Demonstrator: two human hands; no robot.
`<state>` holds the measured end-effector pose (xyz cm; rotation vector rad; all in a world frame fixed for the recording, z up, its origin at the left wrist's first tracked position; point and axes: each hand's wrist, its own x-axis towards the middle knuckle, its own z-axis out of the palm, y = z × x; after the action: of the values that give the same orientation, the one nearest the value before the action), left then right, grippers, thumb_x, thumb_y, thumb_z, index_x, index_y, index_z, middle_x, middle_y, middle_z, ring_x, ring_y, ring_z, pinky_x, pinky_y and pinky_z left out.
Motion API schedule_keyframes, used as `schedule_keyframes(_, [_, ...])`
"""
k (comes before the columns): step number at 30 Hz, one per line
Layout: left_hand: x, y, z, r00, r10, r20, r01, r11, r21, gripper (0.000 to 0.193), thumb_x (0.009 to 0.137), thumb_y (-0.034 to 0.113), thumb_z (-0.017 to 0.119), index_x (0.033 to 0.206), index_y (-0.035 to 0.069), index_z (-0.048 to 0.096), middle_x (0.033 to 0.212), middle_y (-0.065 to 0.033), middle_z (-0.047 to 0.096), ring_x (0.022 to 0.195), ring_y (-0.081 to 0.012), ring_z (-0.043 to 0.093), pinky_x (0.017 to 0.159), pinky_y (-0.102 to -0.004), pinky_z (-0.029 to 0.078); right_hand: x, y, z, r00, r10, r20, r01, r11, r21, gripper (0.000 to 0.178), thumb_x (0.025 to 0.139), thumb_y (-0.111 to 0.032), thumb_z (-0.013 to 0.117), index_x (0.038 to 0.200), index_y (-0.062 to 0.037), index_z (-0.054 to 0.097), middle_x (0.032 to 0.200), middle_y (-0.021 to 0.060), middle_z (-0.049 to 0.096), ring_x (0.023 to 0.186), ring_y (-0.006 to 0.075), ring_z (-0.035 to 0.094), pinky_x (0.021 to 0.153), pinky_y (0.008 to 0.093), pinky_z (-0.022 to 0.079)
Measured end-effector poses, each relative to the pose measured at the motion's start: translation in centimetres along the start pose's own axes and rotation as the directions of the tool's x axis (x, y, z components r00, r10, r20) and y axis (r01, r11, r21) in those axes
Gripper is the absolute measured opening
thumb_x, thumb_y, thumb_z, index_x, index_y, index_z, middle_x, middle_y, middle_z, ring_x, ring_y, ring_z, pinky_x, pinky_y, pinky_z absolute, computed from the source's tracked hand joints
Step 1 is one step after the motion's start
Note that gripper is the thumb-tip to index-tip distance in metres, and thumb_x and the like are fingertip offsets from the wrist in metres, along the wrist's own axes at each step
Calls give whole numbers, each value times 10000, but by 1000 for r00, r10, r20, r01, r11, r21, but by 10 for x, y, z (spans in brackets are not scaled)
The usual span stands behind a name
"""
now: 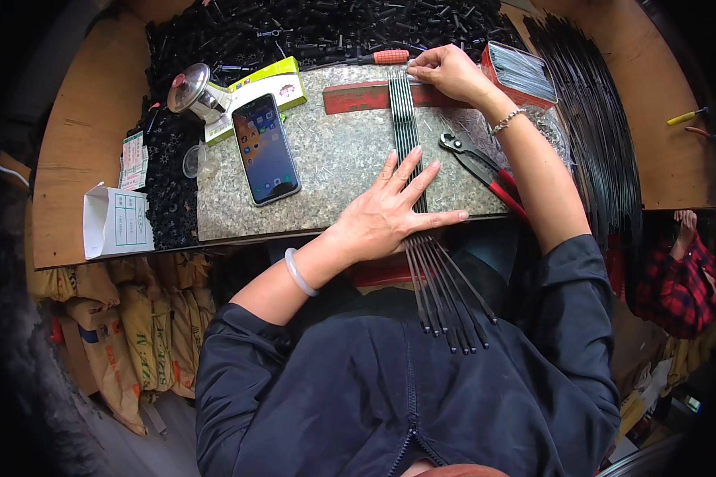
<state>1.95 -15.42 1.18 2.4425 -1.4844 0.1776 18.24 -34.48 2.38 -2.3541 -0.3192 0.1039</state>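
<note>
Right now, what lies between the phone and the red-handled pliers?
In the head view, thin black rods, with the left hand spread over them, lie between the phone and the pliers.

Left grip [383, 213] flat across thin black rods [404, 119] on a speckled slab [334, 159], right grip [451, 74] by their far ends

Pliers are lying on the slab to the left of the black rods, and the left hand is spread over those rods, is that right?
Not quite: the head view shows the pliers to the right of the black rods. They do lie on the slab, and the left hand is spread over the rods.
</note>
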Motion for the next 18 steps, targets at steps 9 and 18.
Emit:
schedule_keyframes(9, [0, 2, -2, 1000, -1, 5, 2, 1000, -26, 540, 801, 305, 580, 1287, 446, 390, 1373, -205, 304, 1279, -444, 256, 1004, -574, 270, 2, 0, -2, 996, -70, 62, 68, 997, 33, 161, 820, -136, 626, 889, 8, 642, 758, 30, 641, 701, 70, 549, 689, 243, 461])
schedule_keyframes(18, [1, 2, -1, 1000, 3, 1, -3, 1000, -23, 551, 805, 281, 572, 1295, 445, 380, 1376, -198, 301, 1280, -444, 252, 1005, -574, 271, 6, 0, -2, 977, -156, 144, 143, 985, 98, 158, 832, -70, 568, 962, 17, 592, 887, 58, 626, 861, 103, 571, 797, 254, 455])
